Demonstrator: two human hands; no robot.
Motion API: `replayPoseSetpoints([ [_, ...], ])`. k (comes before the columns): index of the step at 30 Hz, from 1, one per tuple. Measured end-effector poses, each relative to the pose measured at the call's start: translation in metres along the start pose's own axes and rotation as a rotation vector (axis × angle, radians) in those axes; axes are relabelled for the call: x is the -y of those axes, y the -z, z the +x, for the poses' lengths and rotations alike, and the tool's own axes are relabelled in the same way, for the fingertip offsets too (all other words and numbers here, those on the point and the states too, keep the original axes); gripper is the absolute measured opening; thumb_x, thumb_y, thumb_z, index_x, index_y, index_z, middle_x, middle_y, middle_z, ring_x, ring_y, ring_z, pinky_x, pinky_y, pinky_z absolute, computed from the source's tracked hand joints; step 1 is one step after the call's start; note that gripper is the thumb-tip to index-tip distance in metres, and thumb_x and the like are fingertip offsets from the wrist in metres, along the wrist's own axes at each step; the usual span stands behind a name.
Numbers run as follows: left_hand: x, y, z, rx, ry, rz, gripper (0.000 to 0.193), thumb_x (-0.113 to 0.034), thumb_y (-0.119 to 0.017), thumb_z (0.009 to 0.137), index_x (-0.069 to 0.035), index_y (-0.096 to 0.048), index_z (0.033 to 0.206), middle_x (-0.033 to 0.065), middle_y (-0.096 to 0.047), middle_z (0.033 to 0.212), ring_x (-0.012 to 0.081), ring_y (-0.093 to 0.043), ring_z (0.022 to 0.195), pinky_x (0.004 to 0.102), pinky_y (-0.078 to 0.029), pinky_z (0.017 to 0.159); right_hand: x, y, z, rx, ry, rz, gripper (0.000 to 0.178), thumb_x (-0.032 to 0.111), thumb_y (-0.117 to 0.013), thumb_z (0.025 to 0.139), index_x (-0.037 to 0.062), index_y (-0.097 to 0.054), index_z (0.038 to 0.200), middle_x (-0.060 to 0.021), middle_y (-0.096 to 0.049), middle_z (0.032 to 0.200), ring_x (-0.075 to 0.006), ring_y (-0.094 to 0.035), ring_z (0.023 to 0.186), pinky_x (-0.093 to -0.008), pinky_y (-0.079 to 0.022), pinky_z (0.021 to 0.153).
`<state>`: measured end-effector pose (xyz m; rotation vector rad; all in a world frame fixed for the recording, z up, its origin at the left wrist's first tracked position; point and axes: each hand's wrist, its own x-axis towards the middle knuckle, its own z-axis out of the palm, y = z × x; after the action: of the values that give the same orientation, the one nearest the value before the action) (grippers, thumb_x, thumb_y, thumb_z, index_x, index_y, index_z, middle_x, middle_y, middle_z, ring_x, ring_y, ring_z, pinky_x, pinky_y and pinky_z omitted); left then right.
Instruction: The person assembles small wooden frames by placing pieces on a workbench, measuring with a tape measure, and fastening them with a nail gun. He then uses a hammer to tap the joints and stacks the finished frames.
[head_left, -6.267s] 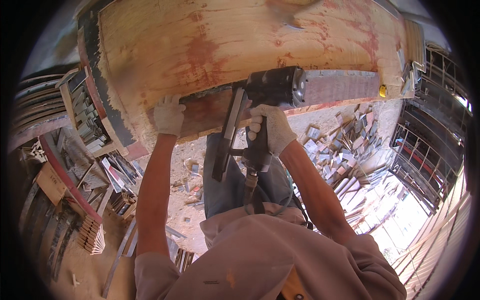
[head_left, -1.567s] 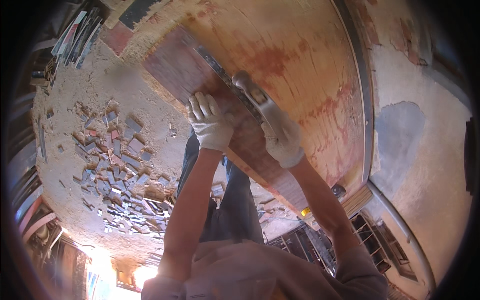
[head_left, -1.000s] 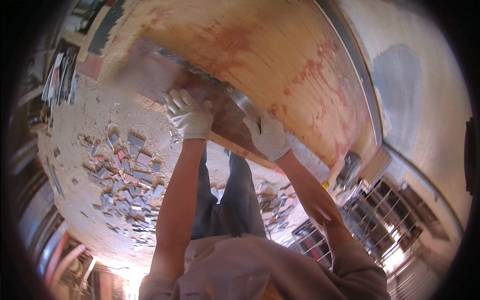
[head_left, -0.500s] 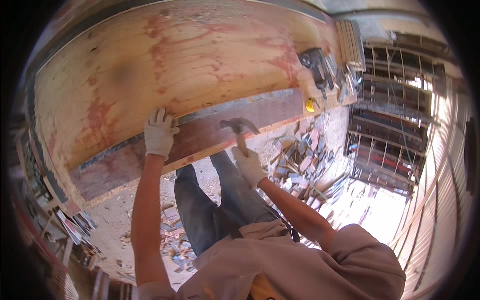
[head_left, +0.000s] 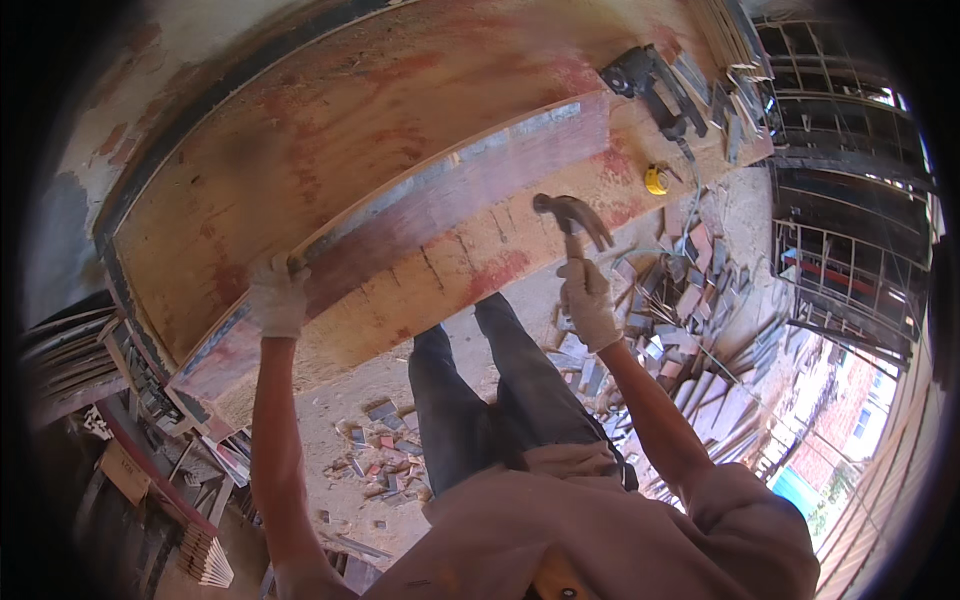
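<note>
My gloved left hand (head_left: 278, 298) is closed over the upper edge of a long, narrow reddish-brown board (head_left: 440, 220), toward its left end. The board has a pale grey strip along that edge and lies lengthwise across a wide plywood worktop (head_left: 350, 335). In my gloved right hand (head_left: 590, 305) is a claw hammer (head_left: 574, 218), gripped by the handle. Its head is raised near the worktop's front edge, right of the board's middle and apart from it. Several short dark lines mark the worktop in front of the board; whether they are nails or cuts I cannot tell.
On the worktop's right side are a black power tool (head_left: 655, 90) with a cord and a yellow tape measure (head_left: 657, 180). Wood offcuts (head_left: 690, 290) litter the floor at the right. Dark metal racks (head_left: 850, 180) stand beyond. Stacked timber (head_left: 75, 360) is at the left.
The board has shifted away from the worktop's front edge, uncovering the dark lines. My left hand now grips its edge instead of resting on it. The hammer has moved right relative to my body.
</note>
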<state>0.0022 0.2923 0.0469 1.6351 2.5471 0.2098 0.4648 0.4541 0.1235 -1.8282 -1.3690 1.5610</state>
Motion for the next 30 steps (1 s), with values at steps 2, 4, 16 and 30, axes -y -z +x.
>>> replayPoseSetpoints([
  [2,-0.006,-0.031,0.008,0.090,0.059,0.016,0.063,-0.030,-0.080,0.080,-0.011,-0.055,0.134,0.0154,-0.060,0.126,0.0376,-0.057,0.115,0.0521,-0.046,0.097,0.013,-0.025,0.019,0.024,0.177,-0.225,0.042,0.042,-0.058,0.105,0.0009,-0.060,0.094,-0.0074,-0.055,0.062,-0.0156,-0.054,0.052,-0.0332,-0.042,0.049],
  [4,-0.028,-0.051,0.017,0.068,0.027,0.014,0.075,-0.034,-0.081,0.079,-0.012,-0.051,0.144,0.0152,-0.058,0.136,0.0371,-0.054,0.124,0.0537,-0.042,0.106,0.043,-0.050,0.027,0.073,0.308,-0.360,0.031,0.032,-0.063,0.102,0.0013,-0.061,0.100,-0.0252,-0.058,0.069,-0.0405,-0.064,0.066,-0.0444,-0.048,0.056],
  [16,-0.079,-0.054,0.040,0.117,0.163,-0.010,0.086,-0.040,-0.087,0.067,-0.014,-0.053,0.142,0.0102,-0.057,0.139,0.0347,-0.051,0.131,0.0550,-0.032,0.118,0.063,-0.146,0.110,0.368,0.437,-0.720,0.041,0.029,-0.057,0.102,-0.0070,-0.052,0.120,-0.0275,-0.069,0.100,-0.0512,-0.065,0.083,-0.0539,-0.052,0.069],
  [30,-0.086,-0.047,0.049,0.163,0.218,0.037,0.083,-0.030,-0.090,0.061,-0.014,-0.054,0.134,0.0138,-0.057,0.131,0.0380,-0.054,0.121,0.0520,-0.043,0.105,0.052,-0.101,0.122,0.071,0.418,-0.368,0.049,0.041,-0.055,0.101,-0.0045,-0.063,0.119,-0.0344,-0.067,0.097,-0.0501,-0.068,0.093,-0.0530,-0.053,0.079],
])
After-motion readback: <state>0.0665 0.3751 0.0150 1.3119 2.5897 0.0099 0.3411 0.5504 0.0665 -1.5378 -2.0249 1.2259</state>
